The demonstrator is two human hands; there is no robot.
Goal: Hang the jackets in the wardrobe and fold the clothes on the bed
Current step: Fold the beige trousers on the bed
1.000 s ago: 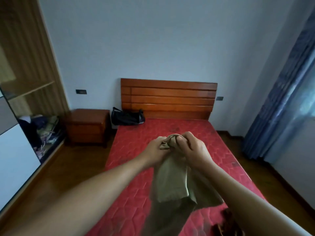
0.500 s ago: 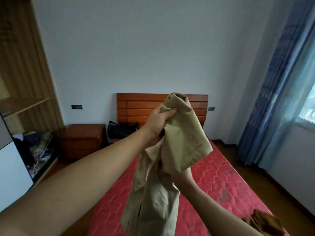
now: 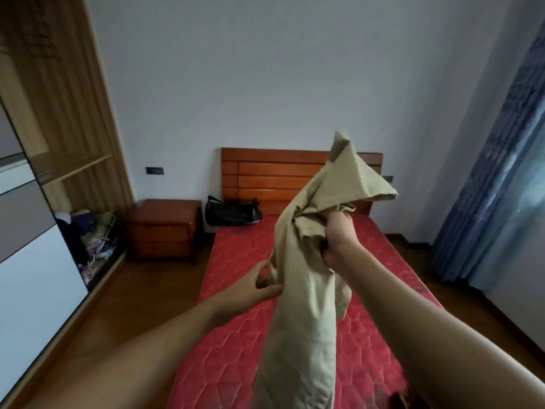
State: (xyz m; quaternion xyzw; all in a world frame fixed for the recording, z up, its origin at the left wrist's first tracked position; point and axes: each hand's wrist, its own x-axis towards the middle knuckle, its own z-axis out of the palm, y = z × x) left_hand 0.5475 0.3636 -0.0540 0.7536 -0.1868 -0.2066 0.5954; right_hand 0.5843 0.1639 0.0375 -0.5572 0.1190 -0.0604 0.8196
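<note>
A khaki garment [image 3: 306, 305] hangs in the air over the red bed [image 3: 236, 343]. My right hand [image 3: 339, 237] grips a bunched part of it up high, and a loose corner sticks up above that hand. Lower down and to the left, my left hand [image 3: 259, 283] pinches the garment's left edge. The cloth trails down past the bottom of the frame. The wardrobe [image 3: 50, 149] stands open along the left wall.
A wooden nightstand [image 3: 163, 228] stands left of the bed. A black bag [image 3: 233, 214] lies by the headboard [image 3: 274, 178]. Clothes are piled in the wardrobe's lower shelf [image 3: 94, 234]. Blue curtains [image 3: 498, 178] hang on the right. A dark item [image 3: 401, 401] lies at the bed's near right corner.
My hands have swapped heights: the right hand rose and now grips the garment's top, while the left hand dropped to pinch its left edge. The view tilted down a little.
</note>
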